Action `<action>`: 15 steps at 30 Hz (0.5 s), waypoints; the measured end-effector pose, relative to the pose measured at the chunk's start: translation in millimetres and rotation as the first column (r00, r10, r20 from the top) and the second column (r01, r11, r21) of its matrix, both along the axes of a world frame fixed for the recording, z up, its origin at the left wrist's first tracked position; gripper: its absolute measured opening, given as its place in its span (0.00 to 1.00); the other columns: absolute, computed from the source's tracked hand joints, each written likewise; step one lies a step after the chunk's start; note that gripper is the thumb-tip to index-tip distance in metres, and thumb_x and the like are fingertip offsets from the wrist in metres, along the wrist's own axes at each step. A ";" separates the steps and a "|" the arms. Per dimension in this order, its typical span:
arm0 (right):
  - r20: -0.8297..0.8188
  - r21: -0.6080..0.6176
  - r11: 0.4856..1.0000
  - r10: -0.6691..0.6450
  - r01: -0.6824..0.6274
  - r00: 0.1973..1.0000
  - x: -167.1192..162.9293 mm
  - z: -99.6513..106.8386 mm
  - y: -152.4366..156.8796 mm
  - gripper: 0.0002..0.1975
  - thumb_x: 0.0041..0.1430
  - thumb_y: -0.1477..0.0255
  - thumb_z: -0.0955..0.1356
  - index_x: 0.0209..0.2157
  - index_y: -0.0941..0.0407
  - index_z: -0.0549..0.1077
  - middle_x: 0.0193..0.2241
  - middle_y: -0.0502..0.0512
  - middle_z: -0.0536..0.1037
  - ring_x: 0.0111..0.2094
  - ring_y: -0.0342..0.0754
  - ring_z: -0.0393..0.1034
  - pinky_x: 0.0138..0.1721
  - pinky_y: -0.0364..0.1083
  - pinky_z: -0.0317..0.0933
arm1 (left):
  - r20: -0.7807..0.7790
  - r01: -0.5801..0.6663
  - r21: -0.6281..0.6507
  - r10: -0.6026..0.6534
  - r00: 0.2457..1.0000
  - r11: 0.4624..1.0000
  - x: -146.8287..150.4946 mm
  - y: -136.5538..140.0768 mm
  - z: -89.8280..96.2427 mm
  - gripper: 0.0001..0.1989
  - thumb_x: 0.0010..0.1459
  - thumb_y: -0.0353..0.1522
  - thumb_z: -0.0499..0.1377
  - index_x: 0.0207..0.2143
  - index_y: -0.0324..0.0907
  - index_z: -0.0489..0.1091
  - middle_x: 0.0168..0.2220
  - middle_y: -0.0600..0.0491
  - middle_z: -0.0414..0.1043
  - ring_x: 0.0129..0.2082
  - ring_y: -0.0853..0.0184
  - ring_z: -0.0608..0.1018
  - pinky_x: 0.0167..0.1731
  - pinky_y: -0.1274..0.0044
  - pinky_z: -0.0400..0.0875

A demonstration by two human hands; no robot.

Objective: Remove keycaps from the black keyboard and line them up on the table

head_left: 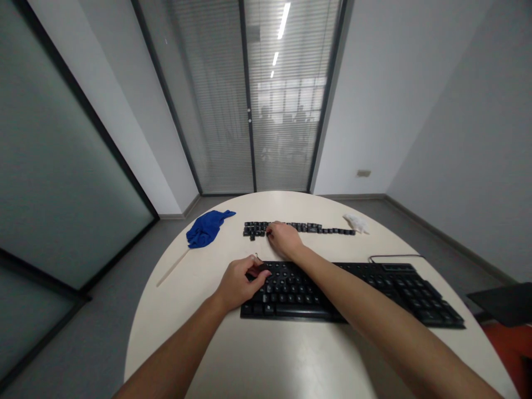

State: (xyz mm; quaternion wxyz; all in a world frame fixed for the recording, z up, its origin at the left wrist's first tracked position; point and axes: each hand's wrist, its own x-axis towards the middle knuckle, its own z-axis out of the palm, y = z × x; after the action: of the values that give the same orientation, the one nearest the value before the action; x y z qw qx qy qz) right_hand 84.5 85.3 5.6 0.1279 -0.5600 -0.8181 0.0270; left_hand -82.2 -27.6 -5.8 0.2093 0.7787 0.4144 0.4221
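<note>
A black keyboard (299,311) lies on the round table, with its upper-left keys gone from their places. Over its left end, my left hand (241,281) is closed around a small tool with a thin wire end (256,255); most of the tool is hidden by the fingers. Beyond the keyboard, loose black keycaps (311,228) are laid out in rows. My right hand (285,239) reaches across the keyboard to the left part of these rows, its fingertips pinched at a dark keycap (268,233). The hand covers some of the keycaps behind it.
A blue cloth (208,228) lies at the table's left, beside a thin pale stick (172,268). At the right back sits a crumpled white tissue or bag (356,223). The keyboard's cable (394,256) loops behind it. A dark chair part (505,303) stands right of the table (166,338).
</note>
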 end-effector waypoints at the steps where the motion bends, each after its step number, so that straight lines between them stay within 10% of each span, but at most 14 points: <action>1: 0.003 -0.001 1.000 -0.003 0.003 1.000 -0.7 0.3 0.1 0.13 0.63 0.74 0.62 0.47 0.54 0.74 0.48 0.59 0.76 0.48 0.52 0.71 0.49 0.46 0.60 | 0.002 0.000 -0.004 0.000 1.000 1.000 0.1 0.0 -0.1 0.05 0.57 0.31 0.60 0.29 0.40 0.69 0.26 0.53 0.76 0.25 0.68 0.79 0.29 0.78 0.75; 15: 0.019 0.018 1.000 -0.001 0.001 1.000 -5.6 -1.0 2.0 0.13 0.64 0.73 0.62 0.48 0.54 0.73 0.47 0.59 0.76 0.46 0.53 0.72 0.46 0.47 0.62 | 0.003 -0.007 -0.023 0.008 1.000 1.000 0.2 0.3 -1.0 0.05 0.57 0.32 0.60 0.29 0.40 0.69 0.27 0.52 0.77 0.25 0.67 0.80 0.29 0.78 0.75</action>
State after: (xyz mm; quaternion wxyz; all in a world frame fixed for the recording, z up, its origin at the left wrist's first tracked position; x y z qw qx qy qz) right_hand 78.9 87.2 4.6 0.1252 -0.5594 -0.8192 0.0144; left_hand -82.1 -27.2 -6.8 0.2172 0.7740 0.4218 0.4193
